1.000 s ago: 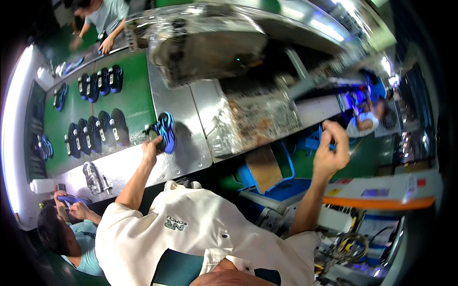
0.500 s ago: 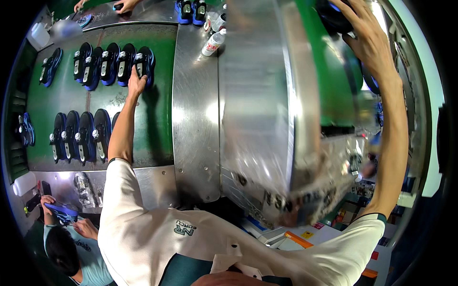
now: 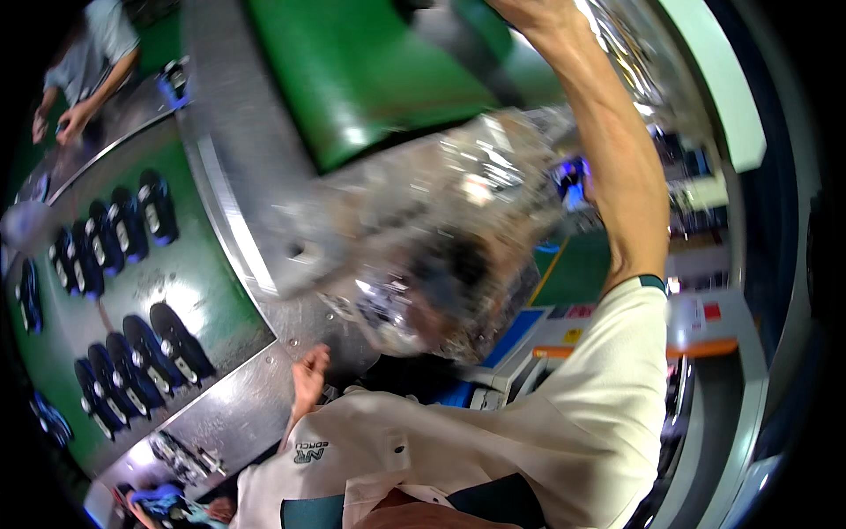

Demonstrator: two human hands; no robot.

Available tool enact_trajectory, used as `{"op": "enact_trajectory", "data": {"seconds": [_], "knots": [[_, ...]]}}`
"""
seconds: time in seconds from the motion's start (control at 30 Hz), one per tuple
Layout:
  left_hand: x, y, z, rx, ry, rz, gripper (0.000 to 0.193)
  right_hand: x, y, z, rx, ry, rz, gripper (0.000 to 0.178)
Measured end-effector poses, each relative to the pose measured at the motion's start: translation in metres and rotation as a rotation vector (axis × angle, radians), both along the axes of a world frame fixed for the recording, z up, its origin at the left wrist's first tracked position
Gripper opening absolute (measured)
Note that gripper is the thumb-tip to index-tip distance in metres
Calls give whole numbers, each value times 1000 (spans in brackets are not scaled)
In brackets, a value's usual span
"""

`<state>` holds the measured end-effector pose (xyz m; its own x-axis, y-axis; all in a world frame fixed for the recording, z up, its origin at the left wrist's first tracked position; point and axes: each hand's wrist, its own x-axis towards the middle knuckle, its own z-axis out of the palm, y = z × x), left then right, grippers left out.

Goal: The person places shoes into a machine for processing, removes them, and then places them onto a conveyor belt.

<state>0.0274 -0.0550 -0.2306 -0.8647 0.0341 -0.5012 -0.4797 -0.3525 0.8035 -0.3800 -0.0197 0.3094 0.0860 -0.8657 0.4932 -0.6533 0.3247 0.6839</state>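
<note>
My left hand (image 3: 310, 375) is close to my body, over the corner of the metal table frame, with its fingers curled in and nothing visible in them. High up, my right hand (image 3: 539, 12) reaches over the right-hand green belt (image 3: 370, 79); its fingers are cut off by the picture's edge. Near it lies a blurred dark shape (image 3: 467, 44), too smeared to name. On the left-hand green belt (image 3: 211, 282), black shoes with blue soles stand in two rows; the nearest to my left hand is a shoe (image 3: 181, 344) ending the closer row.
Clear plastic bags (image 3: 449, 256) bulge between the right belt and my body. A metal ledge (image 3: 238, 150) divides the belts. Across the table a co-worker (image 3: 97, 62) handles something small; another person's hand (image 3: 220, 509) is at lower left. A grey-white machine (image 3: 529, 344) stands at right.
The view has turned toward the right. My left hand has left the shoe in the far row and come back near my body. My right arm remains stretched out over the right belt.
</note>
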Motion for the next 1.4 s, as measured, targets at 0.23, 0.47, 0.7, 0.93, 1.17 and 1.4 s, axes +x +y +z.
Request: {"op": "enact_trajectory", "data": {"seconds": [0.23, 0.47, 0.7, 0.93, 1.17, 1.4], "knots": [[-34, 36, 156, 332, 263, -687, 48, 108, 168, 84, -924, -448, -22, 37], [-73, 171, 303, 1028, 274, -827, 94, 271, 382, 4, -1293, -891, 6, 24], [49, 313, 297, 914, 48, -1119, 69, 551, 465, -145, -1830, -867, -636, 33], [197, 414, 301, 563, 318, -1267, 55, 761, 427, -232, -2317, -636, -724, 66], [357, 491, 266, 465, 319, -1696, 60, 923, 445, -265, -2667, 175, -948, 64], [476, 647, 247, 274, 281, -1974, 67, 1046, 450, -284, -2549, 844, -917, 67]]}}
